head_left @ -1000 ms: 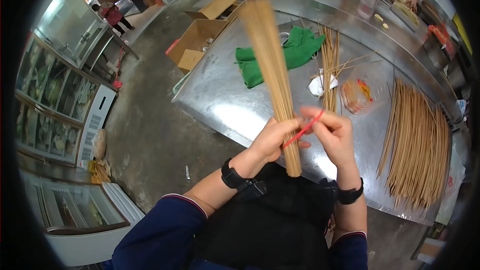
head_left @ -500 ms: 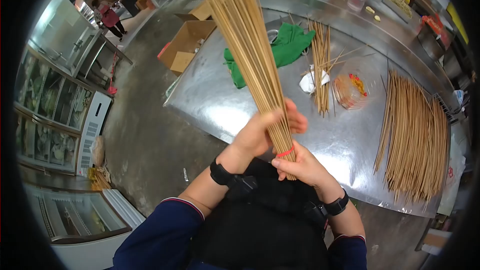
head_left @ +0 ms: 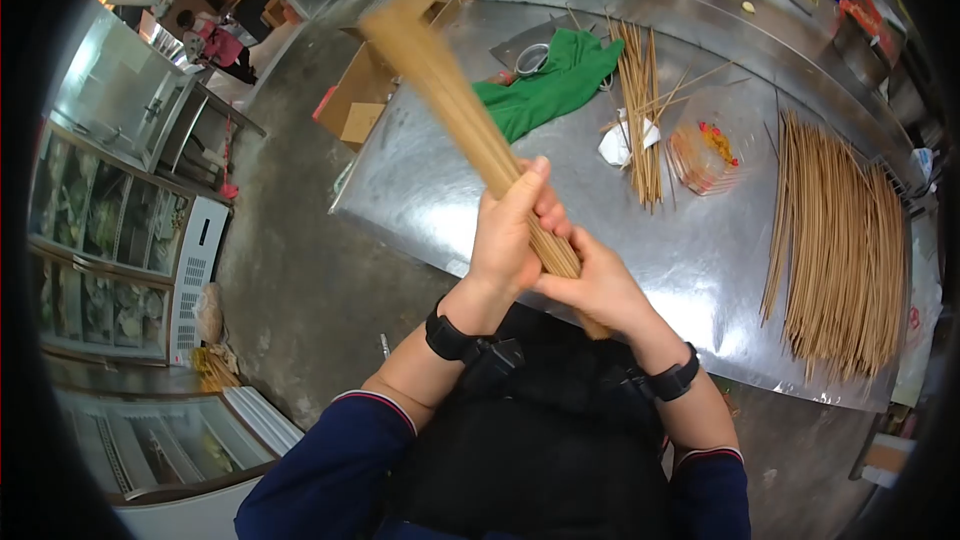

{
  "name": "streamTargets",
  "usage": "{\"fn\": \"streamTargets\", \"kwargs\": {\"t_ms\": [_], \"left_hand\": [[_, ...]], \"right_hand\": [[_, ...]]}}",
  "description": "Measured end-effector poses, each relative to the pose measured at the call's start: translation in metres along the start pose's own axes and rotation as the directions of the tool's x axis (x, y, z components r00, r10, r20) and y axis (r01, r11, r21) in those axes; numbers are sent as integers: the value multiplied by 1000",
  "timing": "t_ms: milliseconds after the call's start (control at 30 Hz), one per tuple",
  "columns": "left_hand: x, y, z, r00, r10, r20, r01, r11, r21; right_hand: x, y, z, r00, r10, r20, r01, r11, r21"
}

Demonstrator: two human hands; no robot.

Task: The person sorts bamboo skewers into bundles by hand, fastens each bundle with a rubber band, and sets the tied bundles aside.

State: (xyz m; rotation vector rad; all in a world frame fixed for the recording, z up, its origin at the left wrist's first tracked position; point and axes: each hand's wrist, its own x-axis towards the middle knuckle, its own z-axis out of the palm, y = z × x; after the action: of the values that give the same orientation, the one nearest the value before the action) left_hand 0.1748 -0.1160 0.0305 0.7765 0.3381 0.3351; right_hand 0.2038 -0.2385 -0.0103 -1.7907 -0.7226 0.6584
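My left hand (head_left: 513, 230) is wrapped round the middle of a long bundle of thin wooden sticks (head_left: 445, 95), which tilts up to the left and is blurred at its top. Just below, my right hand (head_left: 592, 285) grips the same bundle near its lower end. The red band does not show, perhaps covered by my fingers. Beyond the bundle lies a green cloth (head_left: 555, 90) on the metal table (head_left: 400, 180). Many loose sticks (head_left: 840, 250) are spread at the table's right side.
A smaller group of sticks (head_left: 645, 120) lies near a crumpled white tissue (head_left: 628, 143) and a clear plastic container (head_left: 708, 155). An open cardboard box (head_left: 362, 80) stands beyond the table's left edge. A person (head_left: 215, 45) is far back at the left.
My right hand first held the red band, then gripped the bundle's lower end with the band round it. My left hand has closed round the bundle, which now leans further left.
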Motion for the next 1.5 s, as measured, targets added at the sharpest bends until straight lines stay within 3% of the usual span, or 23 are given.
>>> {"fn": "streamTargets", "kwargs": {"t_ms": [67,100,133,200,233,267,333,433,467,533,567,633,667,800,867,933,967,1033,1200,1267,1400,1467,1500], "left_hand": [[4,13,-5,997,69,45,-69,998,3],[5,17,-7,987,139,84,-139,990,-2],[4,17,-6,988,124,90,-124,992,-4],[2,13,4,988,86,126,-81,996,-42],[0,2,5,967,69,244,-55,996,-67],[-4,-8,12,930,67,362,-74,997,6],[-13,-18,31,825,-6,565,-134,969,206],[-23,-42,44,689,-66,722,-288,889,356],[-16,-42,34,650,-143,746,-295,857,421],[-1,-52,13,670,-315,672,-203,792,575],[1,-58,4,697,-455,554,-128,681,721],[-5,-74,-3,730,-406,550,-222,620,753],[-7,-83,-8,767,-321,556,-322,556,766],[-6,-110,-32,806,-321,498,-292,515,806],[-10,-117,-27,812,-280,512,-334,496,802],[-11,-122,-22,805,-194,560,-452,411,792],[-10,-124,-21,802,-197,564,-460,399,793],[-10,-129,-18,803,-176,569,-518,266,813],[-11,-129,-19,742,-125,659,-645,136,752],[-12,-131,-20,741,-117,662,-650,124,750],[-12,-132,-19,731,-109,674,-666,99,739],[-12,-136,-16,721,-101,685,-680,87,728],[-12,-135,-15,725,-108,680,-677,75,733]], "right_hand": [[-6,8,-19,982,88,167,-178,724,667],[-11,9,-33,982,130,135,-187,663,725],[-13,9,-32,982,142,123,-187,660,727],[-20,0,-24,990,-138,37,124,956,266],[-22,-24,-25,998,-54,27,51,994,97],[-22,-9,-12,961,-213,-177,224,974,39],[-39,-4,-22,958,-137,-251,210,934,290],[-118,11,-67,841,52,-539,74,975,209],[-154,16,-81,776,128,-617,-23,984,175],[-239,37,-86,465,251,-849,-208,963,170],[-275,41,-78,277,229,-933,-90,973,212],[-344,45,-52,-41,340,-940,-175,923,341],[-377,56,-29,-137,390,-911,-145,901,408],[-459,91,83,-317,538,-781,-341,704,623],[-466,111,121,-316,652,-690,-315,613,724],[-452,116,115,-245,709,-661,-615,413,671],[-446,124,108,-242,717,-654,-605,415,679],[-435,147,81,90,680,-727,-921,336,200],[-402,244,49,73,858,-509,-950,214,226],[-394,264,33,-4,962,-271,-989,37,145],[-365,300,9,35,993,-109,-999,39,32],[-340,316,7,194,856,-479,-965,79,-249],[-320,334,-2,146,845,-515,-979,49,-197]]}}
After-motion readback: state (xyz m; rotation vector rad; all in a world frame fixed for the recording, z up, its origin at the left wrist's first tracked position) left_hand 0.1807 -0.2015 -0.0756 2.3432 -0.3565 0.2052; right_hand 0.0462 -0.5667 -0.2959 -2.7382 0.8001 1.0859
